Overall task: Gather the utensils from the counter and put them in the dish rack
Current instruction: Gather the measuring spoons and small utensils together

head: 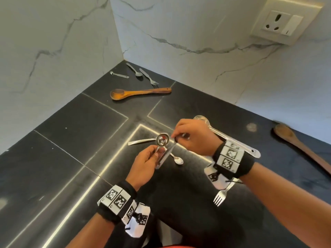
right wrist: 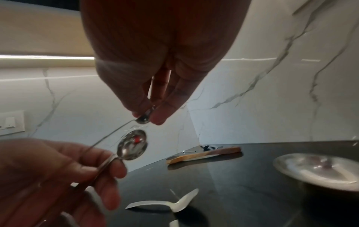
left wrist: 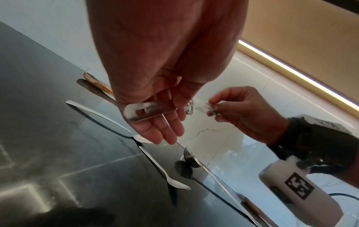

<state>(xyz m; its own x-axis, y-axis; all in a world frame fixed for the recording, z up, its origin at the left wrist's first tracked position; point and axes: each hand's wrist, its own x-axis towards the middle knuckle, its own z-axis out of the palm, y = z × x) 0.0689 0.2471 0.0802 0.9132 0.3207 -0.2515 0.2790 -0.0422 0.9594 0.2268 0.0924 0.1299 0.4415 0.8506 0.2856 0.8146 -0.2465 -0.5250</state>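
Observation:
My left hand (head: 156,152) grips the flat handle (left wrist: 149,111) of a steel measuring spoon (head: 162,139) above the black counter (head: 75,140). Its round bowl (right wrist: 134,145) points up. My right hand (head: 177,137) pinches the bowl of a smaller measuring spoon (right wrist: 143,119). That spoon's thin handle (head: 170,149) slants down to the left hand. Below the hands lie a table spoon (head: 141,141) and a teaspoon (head: 177,160). A long steel ladle (head: 202,120) lies under the right wrist, a fork (head: 220,196) beside the right forearm. No dish rack is in view.
A wooden spoon (head: 139,93) lies farther back. A small measuring spoon (head: 118,74), a spoon (head: 135,70) and a fork (head: 149,77) sit in the wall corner. A dark wooden spatula (head: 295,140) lies at the right. Marble walls close the back; a socket (head: 283,22) is upper right.

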